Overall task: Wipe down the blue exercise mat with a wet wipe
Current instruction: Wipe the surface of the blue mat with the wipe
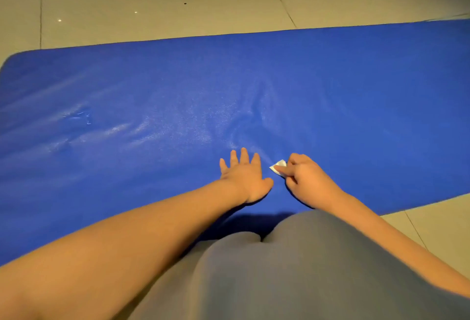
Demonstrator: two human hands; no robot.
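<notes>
Knees: nearest on my feed, the grey-clad knees [279, 268] fill the bottom centre side by side at the mat's near edge, with a dark shadow just ahead of them.
Left forearm: the bare left forearm [127, 243] runs from the bottom left corner diagonally up toward the middle.
Left hand: the left hand [243, 177] lies palm down on the mat just ahead of the knees, fingers straight and spread apart, holding nothing.
Right hand: the right hand [305, 178] sits just beside the left, not touching it, with its fingers curled and clamped on the wipe.
Wipe: the small folded white wet wipe [278, 166] pokes out of the right hand's fingertips between the two hands. It is down at the mat's surface, but I cannot tell whether it actually touches.
Mat: the blue foam exercise mat [356, 103] lies flat and unrolled across the whole width of my view, with its rounded far-left corner visible and its right end running out of frame.
Wet streaks: pale glossy wet streaks [114, 131] spread over the left and middle of the mat; the right part looks matte.
Floor: a beige tiled floor [152, 1] lies beyond the far edge and at the near right, with a dark speck [185, 3] on it.
</notes>
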